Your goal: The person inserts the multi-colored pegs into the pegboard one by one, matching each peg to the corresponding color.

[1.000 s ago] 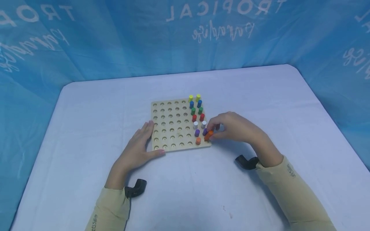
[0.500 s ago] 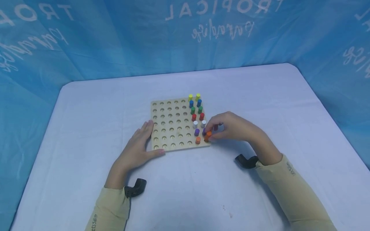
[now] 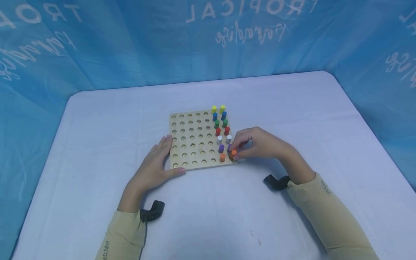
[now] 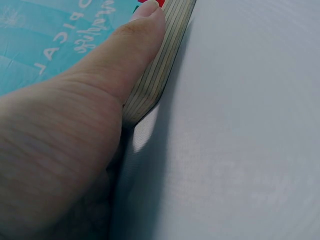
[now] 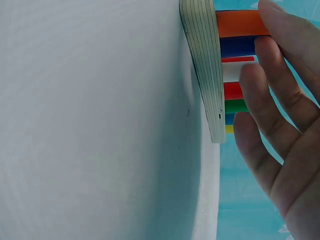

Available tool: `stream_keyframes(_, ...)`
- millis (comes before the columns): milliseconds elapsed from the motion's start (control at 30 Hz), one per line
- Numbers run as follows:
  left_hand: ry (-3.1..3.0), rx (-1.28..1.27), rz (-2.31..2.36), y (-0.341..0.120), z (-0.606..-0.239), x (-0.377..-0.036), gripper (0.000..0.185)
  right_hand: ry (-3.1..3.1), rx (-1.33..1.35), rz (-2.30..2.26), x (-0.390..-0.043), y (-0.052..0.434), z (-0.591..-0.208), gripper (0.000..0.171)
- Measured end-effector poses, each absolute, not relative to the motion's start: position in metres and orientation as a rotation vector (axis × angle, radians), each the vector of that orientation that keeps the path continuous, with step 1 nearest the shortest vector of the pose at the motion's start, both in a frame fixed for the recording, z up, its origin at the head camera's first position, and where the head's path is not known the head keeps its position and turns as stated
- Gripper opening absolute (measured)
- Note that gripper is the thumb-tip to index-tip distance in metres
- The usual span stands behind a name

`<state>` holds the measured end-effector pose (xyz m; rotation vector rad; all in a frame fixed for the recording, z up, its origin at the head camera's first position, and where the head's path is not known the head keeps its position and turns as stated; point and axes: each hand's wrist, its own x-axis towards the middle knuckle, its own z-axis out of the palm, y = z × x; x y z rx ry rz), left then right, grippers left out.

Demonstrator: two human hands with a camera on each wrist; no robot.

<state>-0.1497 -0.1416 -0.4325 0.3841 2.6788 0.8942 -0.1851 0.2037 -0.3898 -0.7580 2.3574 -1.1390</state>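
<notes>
A wooden pegboard (image 3: 195, 144) lies mid-table, with pairs of yellow (image 3: 218, 108), blue, green, red, white and purple pegs standing in its two right columns. My right hand (image 3: 238, 150) pinches an orange peg (image 3: 233, 154) that stands upright at the board's near right corner, beside another orange peg (image 3: 222, 157). The right wrist view shows fingers (image 5: 280, 85) over that orange peg (image 5: 240, 23) and the board edge (image 5: 205, 70). My left hand (image 3: 164, 157) rests flat against the board's left side, thumb (image 4: 135, 40) along its front edge (image 4: 160, 70).
A white cloth covers the table (image 3: 97, 144), and a blue printed backdrop (image 3: 130, 43) surrounds it on three sides. Black wrist mounts (image 3: 152, 211) (image 3: 276, 182) sit at both sleeves. Most board holes on the left stand unfilled.
My right hand has brought the orange peg from a tilt beside the purple peg down to upright at the corner hole. The left hand has not moved.
</notes>
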Motion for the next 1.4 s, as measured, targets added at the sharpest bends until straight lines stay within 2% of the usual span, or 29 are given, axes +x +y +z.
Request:
stream_keyframes(1067,2.678,0.355,0.888,-0.1447,-0.4324,-0.1484,0.119,2.398,-0.720,-1.021,-0.1844,0.1965,-0.3880,0.017)
stream_keyframes(1400,2.687,0.397,0.876,-0.1426,-0.4348,-0.1512,0.118,2.410,-0.681,-0.936,-0.1829,0.1989,-0.3862,0.022)
